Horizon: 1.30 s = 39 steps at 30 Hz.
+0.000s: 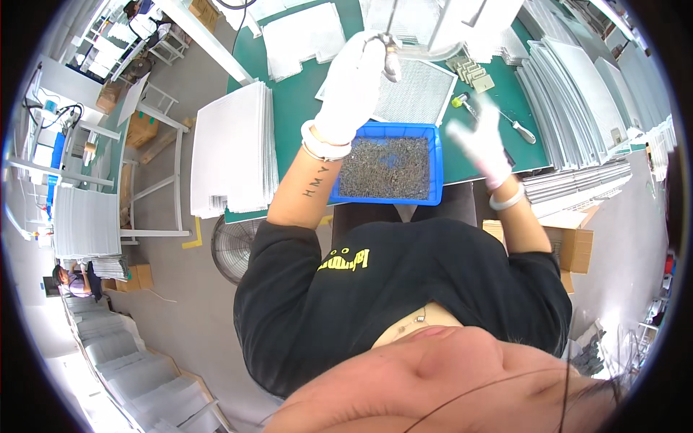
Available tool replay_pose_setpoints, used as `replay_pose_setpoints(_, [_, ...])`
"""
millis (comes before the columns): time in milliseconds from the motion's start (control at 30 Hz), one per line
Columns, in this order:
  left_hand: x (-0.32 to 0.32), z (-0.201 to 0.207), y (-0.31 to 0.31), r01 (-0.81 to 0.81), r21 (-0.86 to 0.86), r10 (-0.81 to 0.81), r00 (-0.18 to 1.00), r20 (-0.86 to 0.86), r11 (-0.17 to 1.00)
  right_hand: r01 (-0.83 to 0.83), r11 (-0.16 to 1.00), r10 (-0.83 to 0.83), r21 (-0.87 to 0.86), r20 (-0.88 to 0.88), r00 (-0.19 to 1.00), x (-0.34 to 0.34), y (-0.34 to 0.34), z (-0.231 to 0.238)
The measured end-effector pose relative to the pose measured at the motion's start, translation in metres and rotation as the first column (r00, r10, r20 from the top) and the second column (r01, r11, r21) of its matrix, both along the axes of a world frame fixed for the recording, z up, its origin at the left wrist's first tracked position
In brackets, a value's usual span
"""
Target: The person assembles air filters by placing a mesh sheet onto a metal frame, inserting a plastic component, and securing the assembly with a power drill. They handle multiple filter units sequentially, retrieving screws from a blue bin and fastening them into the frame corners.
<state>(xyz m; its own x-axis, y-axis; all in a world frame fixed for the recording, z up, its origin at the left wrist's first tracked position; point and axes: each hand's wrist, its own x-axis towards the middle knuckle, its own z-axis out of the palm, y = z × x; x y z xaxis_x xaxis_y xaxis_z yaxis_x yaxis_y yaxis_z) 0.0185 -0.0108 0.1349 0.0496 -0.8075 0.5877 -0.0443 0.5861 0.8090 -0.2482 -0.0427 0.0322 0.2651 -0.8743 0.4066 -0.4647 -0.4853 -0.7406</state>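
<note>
My left hand (pixel 355 83), in a white glove with greyed fingertips, reaches over the far side of the table. Its fingers are closed around the lower end of a thin metal rod (pixel 392 25); the glove hides most of what it grips. Below it lies a white mesh panel (pixel 415 92). My right hand (pixel 482 144), also gloved and somewhat blurred, hovers right of a blue tray (pixel 437 166), thumb apart from the fingers and nothing visible in it. Many small metal pieces (pixel 386 169) fill the tray. Beyond the right hand lie a mallet with a yellow-green head (pixel 459 100) and a screwdriver (pixel 524 132).
Stacks of white panels stand at the left (pixel 232 148) and right (pixel 574 101) of the green table (pixel 292 108). Several small metal brackets (pixel 473 74) lie at the back right. A floor fan (pixel 232 249) stands below the left edge. Other people are far off at left.
</note>
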Motion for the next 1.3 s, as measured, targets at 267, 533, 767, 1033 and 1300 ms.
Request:
replay_pose_setpoints(267, [0.002,-0.002,-0.009,-0.06,0.054,0.063,0.995,-0.072,0.997,-0.323,0.669,0.083,0.669,0.365,0.927,0.016,0.042,-0.082])
replay_pose_setpoints(533, [0.06,-0.058,0.028,-0.33,0.207,0.323,0.944,0.067,0.921,-0.28,0.74,-0.182,0.611,0.583,0.792,-0.091,0.048,0.018])
replay_pose_setpoints(767, [0.079,-0.112,0.044,-0.393,0.35,0.399,0.915,0.058,0.85,0.269,0.928,-0.366,0.257,0.761,0.536,-0.214,0.009,0.135])
replay_pose_setpoints(1033, [0.07,-0.13,0.033,-0.453,0.419,0.462,0.883,0.088,0.787,0.496,0.55,-0.531,-0.672,0.176,0.829,-0.39,-0.208,0.278])
replay_pose_setpoints(1300, [0.089,-0.125,0.046,-0.635,0.474,0.572,0.767,0.292,0.61,0.688,0.412,-0.832,-0.598,0.061,0.551,-0.294,-0.458,0.332])
